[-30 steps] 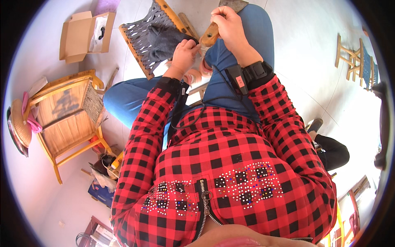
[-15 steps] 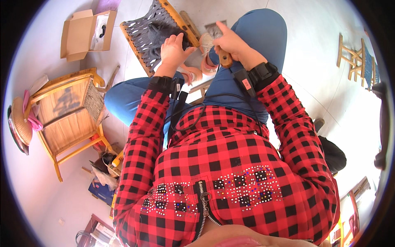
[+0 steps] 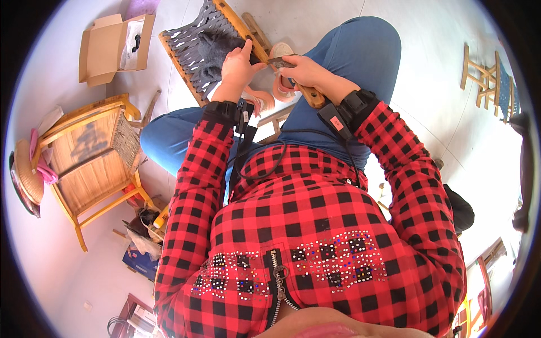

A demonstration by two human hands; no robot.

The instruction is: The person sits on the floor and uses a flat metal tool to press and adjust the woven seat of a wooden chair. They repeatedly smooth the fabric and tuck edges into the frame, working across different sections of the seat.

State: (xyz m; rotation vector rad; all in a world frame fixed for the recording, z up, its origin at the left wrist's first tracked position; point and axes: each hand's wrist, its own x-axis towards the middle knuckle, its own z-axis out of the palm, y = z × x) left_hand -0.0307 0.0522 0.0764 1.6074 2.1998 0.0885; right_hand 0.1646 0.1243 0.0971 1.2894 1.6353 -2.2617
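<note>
Wooden-handled tool: had swung to the stool's near right corner, contact unclear
Right hand: wrapped round it, hiding its middle
Left hand: thumb and forefinger spread, partly hid grey cloth

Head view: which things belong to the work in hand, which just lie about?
In use:
right hand, gripping brown wooden-handled metal tool
left hand, at grey-strapped wooden stool
dark grey cloth on it

Merely nearby:
open brown cardboard box
yellow wooden chair
blue-seated wooden stool
</note>
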